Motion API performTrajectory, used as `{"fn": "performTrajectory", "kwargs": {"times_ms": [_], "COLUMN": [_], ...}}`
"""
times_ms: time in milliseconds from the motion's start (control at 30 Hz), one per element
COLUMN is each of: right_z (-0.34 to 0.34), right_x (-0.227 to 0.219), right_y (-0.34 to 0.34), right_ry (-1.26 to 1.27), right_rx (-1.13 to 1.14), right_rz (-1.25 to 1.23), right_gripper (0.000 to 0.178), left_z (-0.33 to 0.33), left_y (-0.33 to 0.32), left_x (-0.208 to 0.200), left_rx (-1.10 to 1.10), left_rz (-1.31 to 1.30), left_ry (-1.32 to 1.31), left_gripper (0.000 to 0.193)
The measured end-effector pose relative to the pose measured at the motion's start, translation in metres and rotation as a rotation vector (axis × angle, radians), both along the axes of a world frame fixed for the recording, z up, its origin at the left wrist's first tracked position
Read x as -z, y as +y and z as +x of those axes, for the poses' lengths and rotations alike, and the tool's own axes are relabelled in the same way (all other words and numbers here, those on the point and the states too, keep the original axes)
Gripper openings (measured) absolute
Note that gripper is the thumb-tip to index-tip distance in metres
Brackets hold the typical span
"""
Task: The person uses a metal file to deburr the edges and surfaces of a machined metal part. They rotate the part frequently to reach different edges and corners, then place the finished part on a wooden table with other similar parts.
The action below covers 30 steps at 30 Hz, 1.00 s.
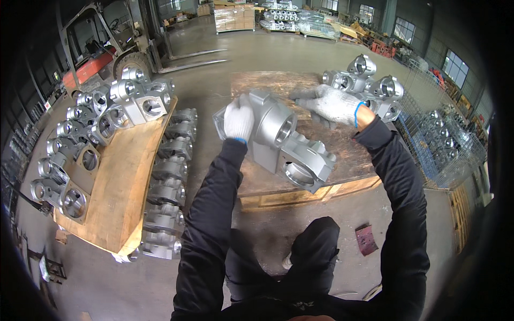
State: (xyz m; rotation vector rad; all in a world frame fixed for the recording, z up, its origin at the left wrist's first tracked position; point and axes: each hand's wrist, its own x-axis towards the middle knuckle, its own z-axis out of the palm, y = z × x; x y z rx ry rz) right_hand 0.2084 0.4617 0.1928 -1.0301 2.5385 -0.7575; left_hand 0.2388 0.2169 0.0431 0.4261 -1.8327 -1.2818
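Observation:
A large silver-grey metal casting (pixel 266 125) with round bored openings rests tilted on a worn wooden bench top (pixel 257 80). My left hand (pixel 239 119), in a white knit glove with a blue cuff edge, is closed on the casting's left side. Its fingertips are partly hidden. To the right of the casting, my right hand (pixel 334 104), gloved alike, is above the bench with its fingers stretched out to the left, slightly blurred. Nothing shows in it. Behind that hand, more castings (pixel 361 67) of a similar kind stand at the bench's far right.
On the left, several castings (pixel 101 125) line a wooden board (pixel 115 187), with more castings (pixel 168 190) stacked beside it. A forklift (pixel 120 48) stands at the far left, its forks pointing right. A wire cage (pixel 444 139) holds parts at right. A reddish scrap (pixel 367 239) lies on the floor.

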Motion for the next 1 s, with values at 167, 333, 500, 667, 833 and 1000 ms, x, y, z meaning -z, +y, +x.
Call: {"fn": "performTrajectory", "kwargs": {"times_ms": [167, 333, 500, 667, 833, 1000], "right_z": [0.035, 0.069, 0.067, 0.067, 0.067, 0.056], "right_x": [-0.013, -0.022, -0.026, -0.018, 0.011, 0.009], "right_y": [0.003, -0.017, -0.036, -0.055, -0.102, -0.106], "right_ry": [0.131, 0.443, 0.430, 0.382, 0.359, 0.259], "right_rx": [-0.219, -0.382, -0.488, -0.516, -0.537, -0.462], "right_rz": [0.103, 0.233, 0.287, 0.361, 0.373, 0.435], "right_gripper": [0.047, 0.046, 0.044, 0.042, 0.036, 0.037], "left_z": [0.065, 0.113, 0.133, 0.145, 0.145, 0.150], "left_y": [0.004, 0.002, -0.002, -0.002, 0.001, 0.007], "left_x": [0.021, 0.064, 0.109, 0.137, 0.131, 0.114], "left_rx": [0.006, 0.060, -0.114, -0.137, -0.009, -0.062], "left_rz": [0.228, 0.363, 0.499, 0.592, 0.599, 0.958], "left_ry": [0.227, 0.433, 0.523, 0.569, 0.781, 0.936], "left_gripper": [0.045, 0.040, 0.039, 0.035, 0.021, 0.019]}}
